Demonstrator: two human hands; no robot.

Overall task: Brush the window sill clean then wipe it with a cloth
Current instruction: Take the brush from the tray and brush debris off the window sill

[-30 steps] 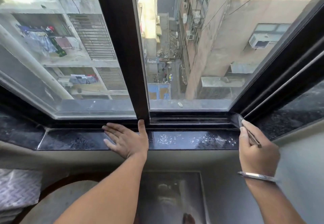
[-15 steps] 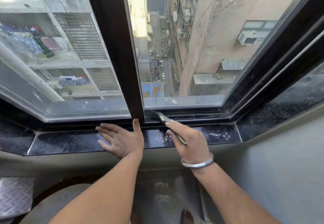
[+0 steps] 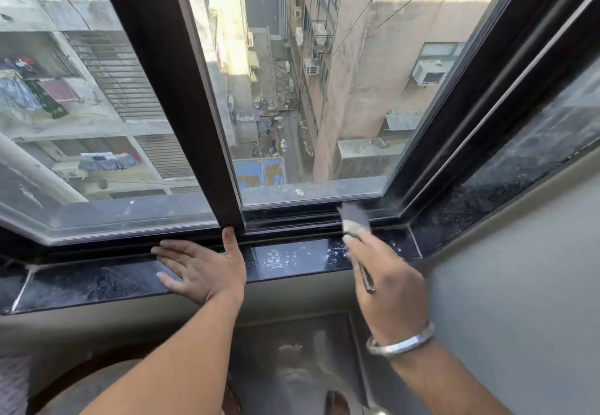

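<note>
Head view. Left hand (image 3: pixel 207 268): laid flat, palm down, fingers spread and nothing gripped, on the dark stone window sill (image 3: pixel 97 279); its thumb is raised against the foot of the dark centre mullion (image 3: pixel 181 106).

Right hand (image 3: pixel 389 281): fingers closed around the handle of a flat brush (image 3: pixel 355 223); a metal bangle (image 3: pixel 401 341) is worn at the wrist. The brush head is blurred and is held beyond the fingertips, over the window track (image 3: pixel 292 219) at the back of the sill, near the right corner.

White dust specks (image 3: pixel 279 257): scattered on the sill between the two hands, just left of the right fingers.

No cloth is seen.
</note>
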